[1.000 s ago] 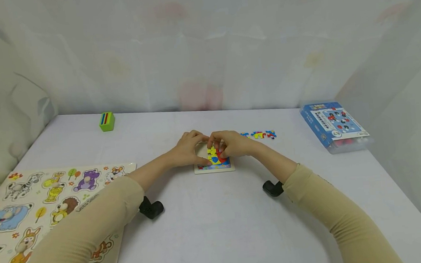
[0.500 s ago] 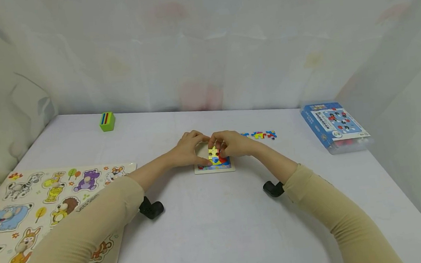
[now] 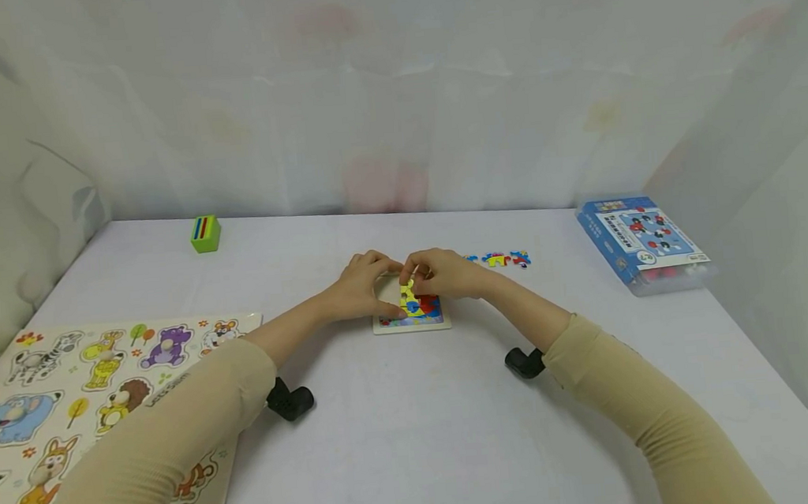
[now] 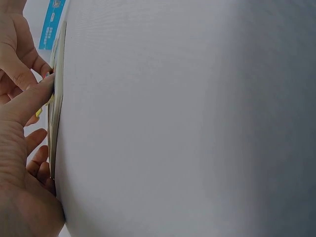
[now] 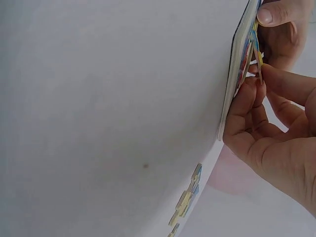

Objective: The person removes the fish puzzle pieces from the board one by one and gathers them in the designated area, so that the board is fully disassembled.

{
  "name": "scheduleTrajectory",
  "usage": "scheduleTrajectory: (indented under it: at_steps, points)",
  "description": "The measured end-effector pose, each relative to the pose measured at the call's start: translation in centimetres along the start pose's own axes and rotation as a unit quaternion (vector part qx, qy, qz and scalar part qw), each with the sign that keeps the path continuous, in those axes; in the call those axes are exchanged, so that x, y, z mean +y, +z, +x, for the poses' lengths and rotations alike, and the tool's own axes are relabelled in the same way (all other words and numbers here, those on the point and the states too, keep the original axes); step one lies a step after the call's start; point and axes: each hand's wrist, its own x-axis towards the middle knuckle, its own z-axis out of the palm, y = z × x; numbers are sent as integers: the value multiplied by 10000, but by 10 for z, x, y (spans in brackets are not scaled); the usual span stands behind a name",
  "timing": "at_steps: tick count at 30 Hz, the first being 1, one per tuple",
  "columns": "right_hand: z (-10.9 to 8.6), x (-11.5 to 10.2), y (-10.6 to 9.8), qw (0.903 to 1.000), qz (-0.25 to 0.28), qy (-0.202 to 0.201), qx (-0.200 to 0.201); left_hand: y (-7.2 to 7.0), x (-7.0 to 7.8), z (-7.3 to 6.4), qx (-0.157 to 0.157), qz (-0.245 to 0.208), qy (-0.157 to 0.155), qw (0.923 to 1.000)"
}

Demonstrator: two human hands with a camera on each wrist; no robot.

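A small jigsaw board (image 3: 413,328) with a pale wooden rim lies mid-table, its lower part filled with blue, red and yellow. My left hand (image 3: 362,285) grips it from the left, fingers at the far rim and the thumb pressing on the pieces near the front. From the right, my right hand (image 3: 448,274) pinches a yellow puzzle piece (image 3: 407,293) over the board. Seen from the right wrist, that puzzle piece (image 5: 259,58) stands tilted up off the board between thumb and fingers. Fingers hide part of the board's upper right.
Several loose puzzle pieces (image 3: 497,260) lie behind and right of the board. A large animal puzzle board (image 3: 128,456) covers the left side. At the back left stands a green block (image 3: 205,233); a blue box (image 3: 644,241) sits at the right.
The right thumb has shifted slightly up and left over the yellow puzzle piece, whose tilt has changed a little. The left hand keeps its place on the jigsaw board.
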Motion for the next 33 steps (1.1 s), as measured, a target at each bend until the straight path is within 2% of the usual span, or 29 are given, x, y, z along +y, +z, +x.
scheduleTrajectory:
  at_steps: [10, 17, 26, 33]
  points:
    - [2, 1, -1, 9990, 373, 226, 16, 0, 0, 0, 1, -19, 15, 10000]
    - [3, 1, -2, 9994, 327, 56, -26, 0, -1, 0, 15, 6, 14, 10000]
    - [-1, 3, -12, 9968, 786, -129, 78, 0, -1, 0, -14, -29, 3, 10000]
    - [-10, 6, -26, 9953, 953, -90, 130, 1, -1, 0, 17, -4, -21, 10000]
